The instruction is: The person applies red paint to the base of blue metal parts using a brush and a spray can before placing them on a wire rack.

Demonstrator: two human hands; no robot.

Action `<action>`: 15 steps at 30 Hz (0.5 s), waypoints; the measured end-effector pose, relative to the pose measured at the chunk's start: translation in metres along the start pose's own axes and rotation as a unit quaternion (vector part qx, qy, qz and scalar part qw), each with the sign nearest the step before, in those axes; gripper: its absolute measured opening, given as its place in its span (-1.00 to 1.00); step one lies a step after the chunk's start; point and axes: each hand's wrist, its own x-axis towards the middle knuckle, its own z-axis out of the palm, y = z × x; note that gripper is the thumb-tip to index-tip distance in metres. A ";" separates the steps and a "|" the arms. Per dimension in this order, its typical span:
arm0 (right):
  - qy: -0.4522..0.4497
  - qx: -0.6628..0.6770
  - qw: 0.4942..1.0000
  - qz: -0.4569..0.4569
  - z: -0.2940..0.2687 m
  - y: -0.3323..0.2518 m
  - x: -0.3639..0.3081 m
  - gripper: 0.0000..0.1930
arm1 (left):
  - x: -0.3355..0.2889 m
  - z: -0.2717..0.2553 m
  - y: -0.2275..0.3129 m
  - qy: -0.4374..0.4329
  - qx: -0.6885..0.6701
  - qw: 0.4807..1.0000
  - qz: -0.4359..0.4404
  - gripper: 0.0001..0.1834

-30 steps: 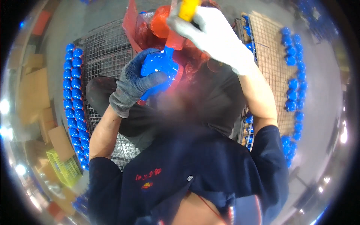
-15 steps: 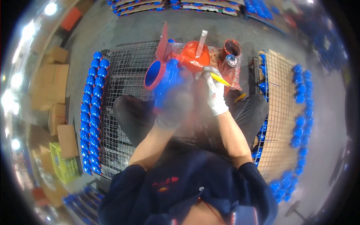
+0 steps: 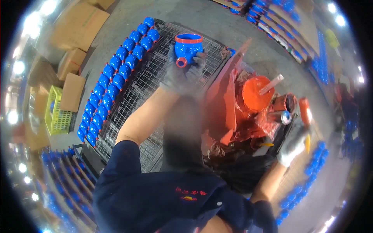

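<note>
Left arm: We stretch it out over the wire rack (image 3: 147, 83), forearm slanting toward the rack's far end.
Left hand: Our grey-gloved hand (image 3: 178, 75) is closed around a blue pipe piece (image 3: 185, 49), gripping it from both sides.
Pipe piece: We have it above the far part of the wire rack, its wide red-rimmed mouth upward and a small red-ringed opening toward us.
Right arm: We hold it low and out, well to the right of the wire rack.
Right hand: Our white-gloved hand (image 3: 292, 147) is blurred, its fingers seemingly curled around a yellow handle (image 3: 307, 143); how tightly, we cannot tell.
Rack top: We see two rows of glossy blue pieces (image 3: 112, 91) along the wire rack's left edge.
Paint spot: Right of the wire rack we have an orange bucket (image 3: 254, 97) with a flat strip (image 3: 271, 84) standing in it, and a silver can (image 3: 285, 117).
Room: We sit above a grey floor (image 3: 186, 13); left of the wire rack are cardboard boxes (image 3: 73, 92) and a yellow-green crate (image 3: 58, 114).
</note>
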 end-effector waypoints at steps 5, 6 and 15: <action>0.048 -0.324 0.945 -0.014 -0.009 0.011 0.014 -0.63 | 0.074 -0.077 0.112 0.092 0.373 0.910 0.156 -0.25; 0.050 -0.390 0.919 -0.009 -0.012 0.012 0.013 -0.62 | 0.101 -0.097 0.135 0.104 0.421 0.879 0.200 -0.29; 0.125 -0.638 0.698 0.300 0.053 0.020 0.058 -0.05 | 0.260 -0.115 0.333 0.446 0.865 0.166 0.159 0.10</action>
